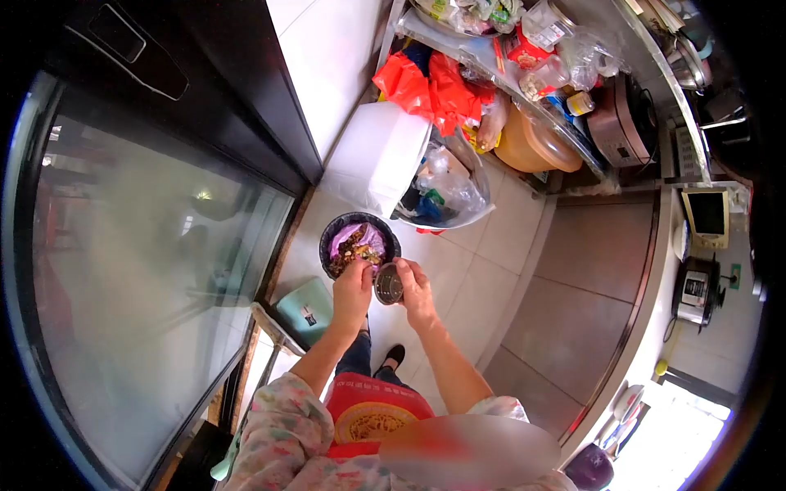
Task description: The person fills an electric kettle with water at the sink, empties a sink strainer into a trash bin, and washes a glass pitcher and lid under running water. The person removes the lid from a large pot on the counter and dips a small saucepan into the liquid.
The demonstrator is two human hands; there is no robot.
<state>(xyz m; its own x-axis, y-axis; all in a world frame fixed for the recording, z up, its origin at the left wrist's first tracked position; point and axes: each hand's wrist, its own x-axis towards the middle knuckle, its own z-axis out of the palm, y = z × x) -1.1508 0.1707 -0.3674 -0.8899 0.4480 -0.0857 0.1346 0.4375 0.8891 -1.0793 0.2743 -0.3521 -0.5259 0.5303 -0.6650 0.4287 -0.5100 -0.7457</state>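
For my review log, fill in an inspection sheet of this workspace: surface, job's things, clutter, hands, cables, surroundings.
Surface: pale tiled floor.
Job's things: black bin, purple liner, scraps inside; small round container near its rim.
Clutter: plastic bags bunched beyond the bin, red bags beside them.
Hands: right hand holds the round container; left hand by the bin's near side, grip unclear.
Cables: thin dark cord beside a cooker.
Surroundings: glass door left, loaded shelves upper right.
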